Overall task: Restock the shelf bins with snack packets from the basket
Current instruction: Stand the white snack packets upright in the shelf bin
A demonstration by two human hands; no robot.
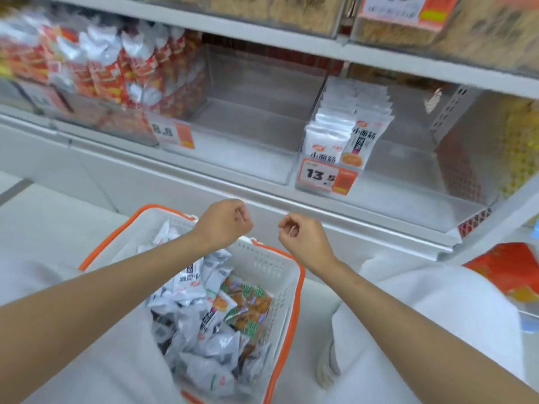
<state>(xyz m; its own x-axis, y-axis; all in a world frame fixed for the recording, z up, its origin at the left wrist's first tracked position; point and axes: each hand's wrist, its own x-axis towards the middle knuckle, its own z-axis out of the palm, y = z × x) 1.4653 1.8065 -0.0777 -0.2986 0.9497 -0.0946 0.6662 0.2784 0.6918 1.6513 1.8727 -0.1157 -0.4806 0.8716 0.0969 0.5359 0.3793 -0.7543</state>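
- Hovering above the far rim of the basket, left hand [224,223]: fingers folded into the palm, clenched, gripping nothing; no contact with the basket can be made out.
- Right hand [303,237]: likewise clenched, fingers tucked in, grasping nothing; just beside the left hand but apart from it; set in front of the white shelf ledge [364,217].
- Forearms: bare, reaching forward from the two lower corners and converging toward the centre; the left one crosses over the basket, the right one passes to the right of it.
- White perforated plastic basket with orange rim [287,272]: low centre, between folds of white cloth [437,310].
- Silver-white foil snack packets [189,287]: heaped loosely in the basket, filling most of it.
- Orange-and-green printed snack packets [250,304]: several, on the right of the heap, near the basket's right wall.
- Right clear plastic shelf bin [414,176]: white upright packets with black characters [350,121] standing in a row at its left side; orange-and-white price tag reading 13.5 [326,176] on the front.
- Middle clear plastic shelf bin [248,118]: between the other two; transparent walls and floor in plain sight.
- Left clear plastic shelf bin [128,129]: red-and-silver packets [116,71] packed upright; price tag reading 8.8 [172,132] at its right front corner.
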